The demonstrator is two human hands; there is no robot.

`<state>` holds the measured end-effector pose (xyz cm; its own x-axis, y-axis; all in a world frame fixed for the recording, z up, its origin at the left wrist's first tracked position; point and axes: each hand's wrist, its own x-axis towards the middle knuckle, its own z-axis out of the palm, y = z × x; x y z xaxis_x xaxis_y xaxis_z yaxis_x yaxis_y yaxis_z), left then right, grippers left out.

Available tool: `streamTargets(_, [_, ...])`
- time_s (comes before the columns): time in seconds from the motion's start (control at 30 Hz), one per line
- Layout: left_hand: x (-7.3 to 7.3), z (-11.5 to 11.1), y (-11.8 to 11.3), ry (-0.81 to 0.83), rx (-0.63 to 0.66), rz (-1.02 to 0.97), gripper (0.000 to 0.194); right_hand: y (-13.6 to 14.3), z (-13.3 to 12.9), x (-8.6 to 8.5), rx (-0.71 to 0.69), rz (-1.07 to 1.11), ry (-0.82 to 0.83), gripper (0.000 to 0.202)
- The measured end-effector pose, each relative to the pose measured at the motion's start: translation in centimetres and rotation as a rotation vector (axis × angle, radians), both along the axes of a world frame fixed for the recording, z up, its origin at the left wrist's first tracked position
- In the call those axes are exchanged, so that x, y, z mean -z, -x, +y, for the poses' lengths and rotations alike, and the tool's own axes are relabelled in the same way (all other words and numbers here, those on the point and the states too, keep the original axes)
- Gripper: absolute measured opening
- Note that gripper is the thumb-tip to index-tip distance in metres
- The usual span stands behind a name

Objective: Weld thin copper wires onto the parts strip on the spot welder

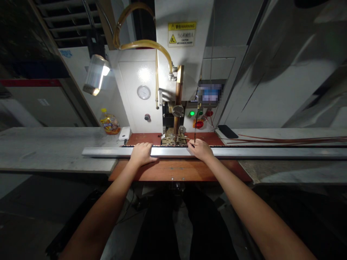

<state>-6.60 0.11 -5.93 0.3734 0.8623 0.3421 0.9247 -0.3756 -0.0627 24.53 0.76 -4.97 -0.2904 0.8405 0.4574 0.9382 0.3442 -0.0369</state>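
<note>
A long silver metal bar [173,152] lies crosswise in front of a white machine, with a dark strip along its back edge. My left hand [141,153] is closed around the bar, fingers over the far side and thumb on the near side. My right hand [201,149] rests over the bar just right of the machine's working point, its fingers pinched together. A thin dark rod [195,126] stands upright, its lower end at those fingertips. Between the hands, a copper-coloured electrode [176,126] comes down close behind the bar.
A brown board [173,170] lies under the bar. To the left are a yellow-capped bottle [110,122], a small white device [124,133] and a lit lamp [96,74]. On the right are a black phone [228,131] and several thin brown rods [287,140].
</note>
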Motion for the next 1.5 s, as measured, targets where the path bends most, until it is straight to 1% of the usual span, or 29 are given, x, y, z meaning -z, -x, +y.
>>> streamTargets(0.43, [0.1, 0.1, -0.6, -0.025, 0.017, 0.012, 0.065, -0.9, 0.3, 0.5, -0.016, 0.030, -0.045, 0.029])
streamTargets(0.77, [0.2, 0.2, -1.1, -0.044, 0.022, 0.024, 0.063, -1.3, 0.1, 0.4, -0.034, 0.051, -0.042, 0.029])
streamTargets(1.0, [0.4, 0.2, -1.4, -0.037, 0.015, 0.010, 0.062, -1.6, 0.1, 0.4, -0.036, 0.051, -0.045, 0.030])
streamTargets(1.5, [0.1, 0.0, -2.2, 0.000, 0.007, 0.003, 0.064, -2.5, 0.2, 0.7, -0.019, 0.069, -0.041, 0.031])
